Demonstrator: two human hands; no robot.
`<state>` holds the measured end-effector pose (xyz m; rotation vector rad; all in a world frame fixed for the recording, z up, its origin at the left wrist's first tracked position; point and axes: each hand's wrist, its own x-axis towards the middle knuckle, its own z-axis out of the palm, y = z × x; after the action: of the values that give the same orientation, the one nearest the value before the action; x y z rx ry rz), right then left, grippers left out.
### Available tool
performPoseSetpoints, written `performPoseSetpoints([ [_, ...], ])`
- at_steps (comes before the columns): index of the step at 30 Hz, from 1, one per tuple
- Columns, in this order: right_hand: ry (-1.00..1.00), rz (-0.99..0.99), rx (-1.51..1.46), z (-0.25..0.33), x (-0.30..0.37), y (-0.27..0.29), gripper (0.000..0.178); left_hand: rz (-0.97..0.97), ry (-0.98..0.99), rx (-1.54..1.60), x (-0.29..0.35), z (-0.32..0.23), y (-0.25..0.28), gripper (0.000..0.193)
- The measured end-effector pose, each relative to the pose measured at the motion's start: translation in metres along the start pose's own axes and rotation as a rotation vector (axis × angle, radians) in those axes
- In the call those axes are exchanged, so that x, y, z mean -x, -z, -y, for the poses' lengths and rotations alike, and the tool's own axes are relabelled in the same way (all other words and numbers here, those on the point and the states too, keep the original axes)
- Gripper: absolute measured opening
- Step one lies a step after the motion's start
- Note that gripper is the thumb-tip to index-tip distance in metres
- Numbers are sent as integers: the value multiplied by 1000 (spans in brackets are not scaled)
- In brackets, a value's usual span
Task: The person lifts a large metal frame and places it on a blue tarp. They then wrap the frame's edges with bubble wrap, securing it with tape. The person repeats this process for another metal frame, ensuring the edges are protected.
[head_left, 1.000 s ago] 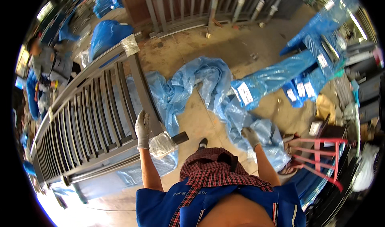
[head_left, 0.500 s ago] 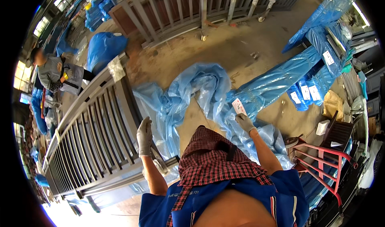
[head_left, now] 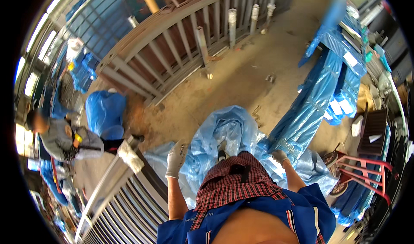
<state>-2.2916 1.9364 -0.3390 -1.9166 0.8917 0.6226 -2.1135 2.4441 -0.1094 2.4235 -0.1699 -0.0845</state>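
A: Where are the two hands?

B: The left hand [head_left: 176, 158], in a pale grey-white glove, is over the crumpled, translucent light-blue plastic sheeting [head_left: 226, 121]. Its fingers look loosely extended, pointing away from the body. I can't tell whether it touches the sheeting.

A: And the other?

B: The right hand [head_left: 280, 157], gloved alike, is at the near end of the long bundle wrapped in glossy blue plastic [head_left: 299, 117]. Whether its fingers pinch the wrapping or just rest there, I can't tell; they are too small and partly hidden.

A: How does the sheeting lie?

B: In a heaped arc on the bare, brownish concrete floor [head_left: 233, 82], in front of the person and spreading to both sides. The bundle reaches from it toward the upper right.

A: What stands around?

B: To the left, a dark grey metal railing panel with parallel bars [head_left: 131, 205], its corner covered in crumpled clear wrap [head_left: 130, 156]. Beyond it, a co-worker in a grey top [head_left: 64, 138], near a rounded blue plastic-covered heap [head_left: 105, 112]. On the right, a red tubular-framed hand truck [head_left: 364, 171] is just beside the sheeting.
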Motion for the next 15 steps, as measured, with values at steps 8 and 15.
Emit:
performPoseSetpoints([
  [8,8,-196,-145,43,-51,-1,26,335,-506,-63,-154,-102,-76,37],
  [15,-41,65,160,184,-156,62,44,877,-668,245,-226,-186,-179,35],
])
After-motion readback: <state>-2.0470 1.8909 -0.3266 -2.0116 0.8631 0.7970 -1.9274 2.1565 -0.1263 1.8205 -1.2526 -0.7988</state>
